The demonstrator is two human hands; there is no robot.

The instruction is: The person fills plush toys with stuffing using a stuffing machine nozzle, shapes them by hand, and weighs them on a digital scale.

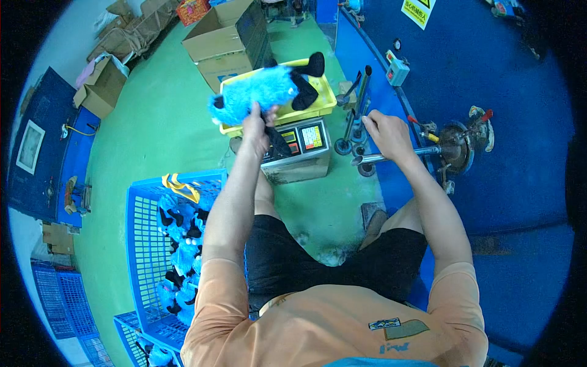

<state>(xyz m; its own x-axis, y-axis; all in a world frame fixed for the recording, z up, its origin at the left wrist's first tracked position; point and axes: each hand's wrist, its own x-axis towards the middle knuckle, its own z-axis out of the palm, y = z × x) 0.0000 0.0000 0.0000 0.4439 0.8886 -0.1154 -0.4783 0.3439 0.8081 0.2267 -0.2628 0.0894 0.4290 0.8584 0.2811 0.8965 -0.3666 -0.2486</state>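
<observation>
A furry blue plush toy [260, 90] with black limbs is in my left hand [257, 125], held above a yellow tray [327, 104] that rests on a weighing scale [299, 162]. The fingers of that hand wrap round the toy's lower side. To the right, my right hand [386, 131] is closed near the end of a metal tube [397, 155] that sticks out of a machine; whether its fingers hold anything is hidden.
A blue crate [139, 244] with several blue plush toys stands to my left, a yellow strap [181, 186] on its rim. Beyond the tray is an open cardboard box [220, 49]. Upright dark rods [362, 92] stand beside the blue machine [489, 202] at right.
</observation>
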